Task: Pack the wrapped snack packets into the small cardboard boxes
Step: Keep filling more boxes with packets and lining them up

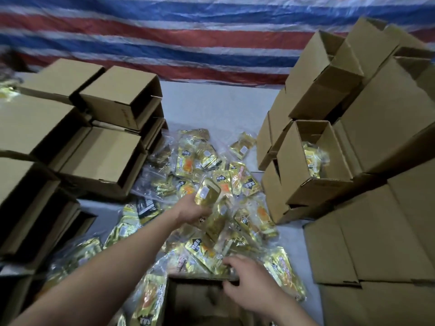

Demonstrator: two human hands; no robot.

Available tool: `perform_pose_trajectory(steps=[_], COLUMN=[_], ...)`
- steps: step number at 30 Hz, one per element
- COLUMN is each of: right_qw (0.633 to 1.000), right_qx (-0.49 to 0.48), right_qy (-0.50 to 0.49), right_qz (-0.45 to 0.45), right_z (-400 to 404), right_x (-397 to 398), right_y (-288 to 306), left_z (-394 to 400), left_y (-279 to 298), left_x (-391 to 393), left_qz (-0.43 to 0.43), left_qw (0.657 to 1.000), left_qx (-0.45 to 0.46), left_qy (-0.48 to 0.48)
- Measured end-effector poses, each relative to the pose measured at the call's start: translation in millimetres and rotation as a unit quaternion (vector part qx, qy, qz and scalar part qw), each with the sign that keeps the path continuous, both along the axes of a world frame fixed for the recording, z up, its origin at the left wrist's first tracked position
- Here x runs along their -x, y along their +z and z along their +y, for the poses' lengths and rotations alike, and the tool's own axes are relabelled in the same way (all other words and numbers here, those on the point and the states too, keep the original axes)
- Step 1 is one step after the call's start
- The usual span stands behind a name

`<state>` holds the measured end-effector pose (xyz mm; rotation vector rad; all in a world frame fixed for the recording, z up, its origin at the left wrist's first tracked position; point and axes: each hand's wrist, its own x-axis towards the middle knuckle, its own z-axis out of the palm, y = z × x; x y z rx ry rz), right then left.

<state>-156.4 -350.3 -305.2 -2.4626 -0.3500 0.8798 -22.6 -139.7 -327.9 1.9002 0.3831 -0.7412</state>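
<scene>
Item, as noted from beside the table: the left hand (191, 211), arm stretched forward, was clamped round a glossy gold foil snack packet (207, 191) and what looked like a second packet just below it, both lifted clear of the heap. The right hand (247, 283) rested with fingers curled over the far rim of the open brown cardboard box (200, 300) nearest the person; whether it pinched the flap or merely steadied it, I could not tell. Risk, in my judgement: the foil is slick and the packets are held by one end, so the lower one could slip out on the way back to the box; the box itself looked light enough to skid or tip if the right hand let go. The loose heap of gold and clear-wrapped snack packets (211, 175) lay on the pale table surface (211, 107) between the hands and beyond, crinkled, shiny, flat and roughly rectangular, overlapping in no order. Plain matte corrugated boxes were stacked on the left (113, 95) and on the right (353, 90), square-edged, some on their sides; one open box on the right (313, 161) already held packets. A red, white and blue striped tarpaulin (188, 36) hung behind.
</scene>
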Motion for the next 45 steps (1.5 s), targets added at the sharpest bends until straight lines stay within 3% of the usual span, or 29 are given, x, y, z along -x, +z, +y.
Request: perform_pose_trajectory(steps=[5,8,10,13,17,20,23,26,32,37,42,45], right_qw=[0.993,0.962,0.921,0.801,0.709,0.663,0.673,0.718,0.813,0.812,0.853,0.879], right_qx=[-0.047,-0.158,-0.206,-0.348,-0.517,-0.601,-0.614,-0.578,-0.479,-0.469,-0.404,-0.395], right_qy=[-0.004,-0.171,-0.298,-0.430,-0.402,-0.352,-0.313,-0.309,-0.279,-0.287,-0.291,-0.208], right_qz=[0.110,0.144,0.145,0.230,0.261,0.273,0.267,0.234,0.176,0.193,0.153,0.166], right_z=[0,9,20,36,52,53,57,59,41,20,13,12], right_x=[4,-7,-25,-46,-61,-66,-69,-70,-59,-42,-28,-17], right_y=[3,12,20,34,56,70,83,100,113,106,99,94], left_z=[13,13,12,4,-9,-16,-18,-24,-27,5,48,60], left_y=[35,56,74,102,128,138,137,132,127,108,52,17], left_x=[33,49,57,70,77,77,74,74,79,103,144,169], left_qz=[-0.023,-0.056,-0.078,-0.091,-0.114,-0.190,-0.205,-0.223,-0.232,-0.187,-0.112,-0.073], left_qw=[0.999,0.997,0.995,0.989,0.976,0.970,0.971,0.968,0.967,0.975,0.964,0.958], left_qx=[0.046,0.043,0.060,0.109,0.181,0.118,0.044,0.043,-0.075,-0.008,-0.075,-0.106], left_qy=[0.014,0.024,0.025,0.033,0.048,0.097,0.117,0.105,-0.069,-0.122,-0.229,-0.258])
